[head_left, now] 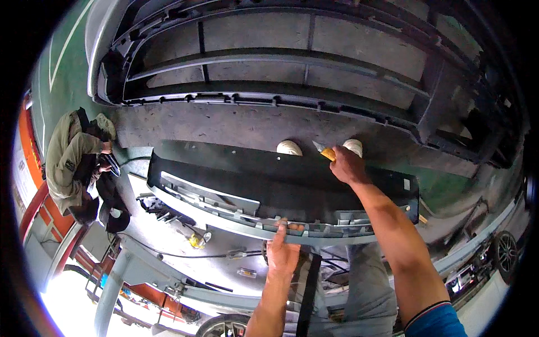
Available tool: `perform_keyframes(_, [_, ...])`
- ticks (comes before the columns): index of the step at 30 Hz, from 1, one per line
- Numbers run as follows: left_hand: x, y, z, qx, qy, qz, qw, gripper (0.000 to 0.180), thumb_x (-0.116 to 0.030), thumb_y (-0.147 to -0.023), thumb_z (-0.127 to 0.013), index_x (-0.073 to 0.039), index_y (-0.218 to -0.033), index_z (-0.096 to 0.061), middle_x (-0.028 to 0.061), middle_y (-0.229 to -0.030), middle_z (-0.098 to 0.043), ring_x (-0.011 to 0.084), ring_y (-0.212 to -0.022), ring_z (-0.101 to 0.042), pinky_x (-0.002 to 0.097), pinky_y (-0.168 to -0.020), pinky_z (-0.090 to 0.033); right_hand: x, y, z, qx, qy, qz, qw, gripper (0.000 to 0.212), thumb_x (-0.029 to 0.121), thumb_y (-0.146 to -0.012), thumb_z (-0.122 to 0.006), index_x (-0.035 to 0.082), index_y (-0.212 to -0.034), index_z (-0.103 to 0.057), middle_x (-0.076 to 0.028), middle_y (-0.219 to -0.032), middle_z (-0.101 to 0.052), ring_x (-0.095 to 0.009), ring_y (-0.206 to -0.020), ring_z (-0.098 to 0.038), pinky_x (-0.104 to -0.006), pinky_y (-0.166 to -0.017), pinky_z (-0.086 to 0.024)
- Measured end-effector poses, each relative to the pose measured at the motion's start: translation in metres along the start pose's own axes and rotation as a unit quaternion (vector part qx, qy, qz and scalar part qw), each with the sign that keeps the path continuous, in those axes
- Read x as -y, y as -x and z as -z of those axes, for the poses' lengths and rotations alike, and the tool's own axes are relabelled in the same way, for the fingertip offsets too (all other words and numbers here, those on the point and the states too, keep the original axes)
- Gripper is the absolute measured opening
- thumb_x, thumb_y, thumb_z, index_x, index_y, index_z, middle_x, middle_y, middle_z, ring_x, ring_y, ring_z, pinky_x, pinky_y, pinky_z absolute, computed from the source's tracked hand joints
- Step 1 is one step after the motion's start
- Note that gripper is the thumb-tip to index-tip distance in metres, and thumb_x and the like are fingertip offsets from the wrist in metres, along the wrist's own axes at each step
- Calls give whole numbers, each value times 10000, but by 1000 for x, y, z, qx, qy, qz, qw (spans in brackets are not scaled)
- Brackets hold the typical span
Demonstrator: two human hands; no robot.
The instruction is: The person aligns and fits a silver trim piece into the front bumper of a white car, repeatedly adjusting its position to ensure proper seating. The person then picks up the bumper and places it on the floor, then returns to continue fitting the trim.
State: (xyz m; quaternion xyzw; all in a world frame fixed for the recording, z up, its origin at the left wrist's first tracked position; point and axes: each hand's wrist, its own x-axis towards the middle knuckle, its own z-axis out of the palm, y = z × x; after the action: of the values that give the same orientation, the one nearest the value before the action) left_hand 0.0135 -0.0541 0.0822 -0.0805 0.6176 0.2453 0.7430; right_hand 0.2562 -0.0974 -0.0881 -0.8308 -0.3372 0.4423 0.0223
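Note:
In my right hand (347, 164) is a yellow-handled utility knife (325, 150), gripped with its blade pointing away and to the left. My right arm reaches over a long dark plastic panel (224, 168) that lies across in front of me. A silver-grey trim strip (196, 210) with several clip tabs runs along its near edge. My left hand (283, 253) holds this near edge at about the middle, thumb and fingertips hooked over the top. The rest of its grip is hidden below the strip. The knife blade seems apart from the panel.
A large dark car bumper (275, 56) fills the far side, its inner side showing. At the left a person (76, 163) bends over a dark handheld thing. A grey metal beam (146, 269) and a wheel (505, 250) are nearer me. Yellow bits (197, 240) lie lower left.

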Motion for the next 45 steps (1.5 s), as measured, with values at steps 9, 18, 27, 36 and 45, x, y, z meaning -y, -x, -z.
perform_keyframes(9, [-8,14,-22,-34,-11,14,999,91,-137,-945,-652,-105,-1025,-623,43,-969,-642,215,-981,-621,441,-999,-479,15,-37,-23,-15,27,12,999,295,102,-773,-655,35,-1057,-612,-183,-1022,-682,-372,-975,-660,-462,-844,-523])
perform_keyframes(18, [-13,15,-17,-39,-17,23,999,124,-83,-923,-655,-82,-1044,-625,54,-967,-653,224,-966,-640,449,-991,-501,21,-7,-13,-43,-13,77,996,557,280,-849,-686,55,-1331,-519,-168,-1269,-611,-330,-1153,-603,-471,-918,-516])
perform_keyframes(27, [-9,14,-20,-52,-20,37,998,244,16,-856,-659,-19,-1092,-607,153,-1020,-691,334,-1032,-672,489,-994,-508,8,155,56,124,-218,117,961,443,368,-867,-731,57,-1171,-646,-126,-1044,-714,-327,-928,-695,-398,-783,-551])
perform_keyframes(36, [-7,25,-38,-40,-26,-2,999,257,67,-860,-634,-75,-1075,-633,83,-1048,-675,285,-1043,-666,465,-983,-531,27,202,70,199,-163,85,963,479,475,-866,-690,58,-1099,-667,-170,-1020,-699,-365,-936,-680,-459,-788,-536])
perform_keyframes(45, [-11,31,-38,-25,-73,10,997,227,40,-885,-633,-70,-1083,-655,65,-1041,-686,249,-978,-678,435,-934,-557,28,214,75,137,-183,103,968,491,408,-760,-795,30,-1055,-688,-175,-1000,-708,-357,-917,-686,-438,-794,-540])
